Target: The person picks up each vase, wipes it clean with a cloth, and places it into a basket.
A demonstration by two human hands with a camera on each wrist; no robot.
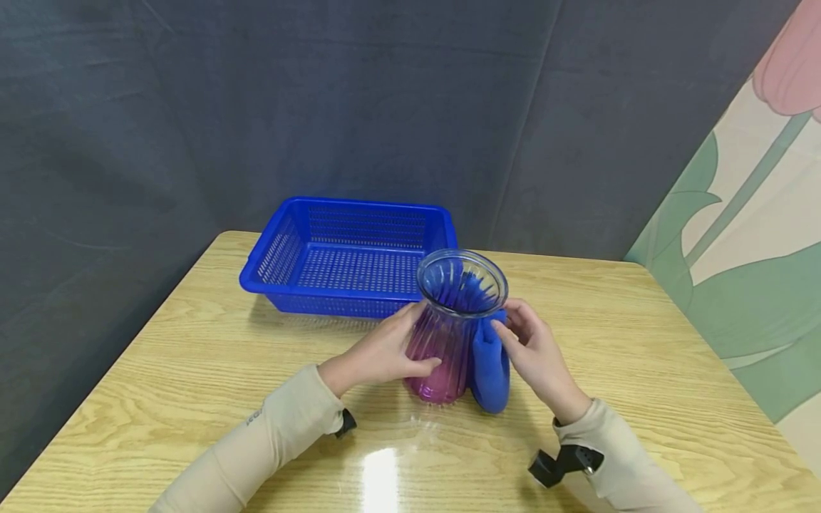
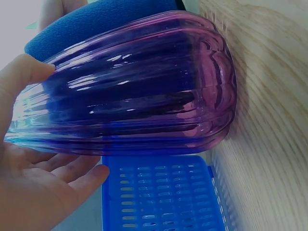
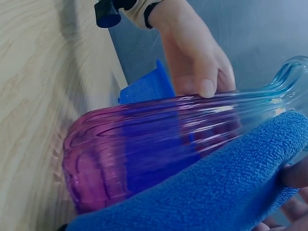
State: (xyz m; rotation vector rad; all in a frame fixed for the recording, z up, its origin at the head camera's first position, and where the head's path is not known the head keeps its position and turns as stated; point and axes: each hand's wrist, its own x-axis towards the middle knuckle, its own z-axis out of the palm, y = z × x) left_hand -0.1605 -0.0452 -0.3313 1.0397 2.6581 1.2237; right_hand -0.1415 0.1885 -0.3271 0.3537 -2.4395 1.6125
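A ribbed glass vase (image 1: 442, 349), clear blue at its flared mouth and pink at the base, stands upright on the table. My left hand (image 1: 388, 349) grips its left side, thumb across the front and fingers behind, as the left wrist view also shows. My right hand (image 1: 535, 349) pinches the top of a folded blue terry cloth (image 1: 490, 370) between thumb and fingers. The cloth (image 3: 216, 187) hangs along the vase's right side, overlapping the glass (image 3: 144, 144) in the right wrist view.
A blue perforated plastic basket (image 1: 349, 291) sits behind and to the left of the vase on the wooden table (image 1: 616, 342). Dark fabric (image 1: 359, 107) hangs behind the table, and a flower-patterned panel (image 1: 757, 235) stands at the right.
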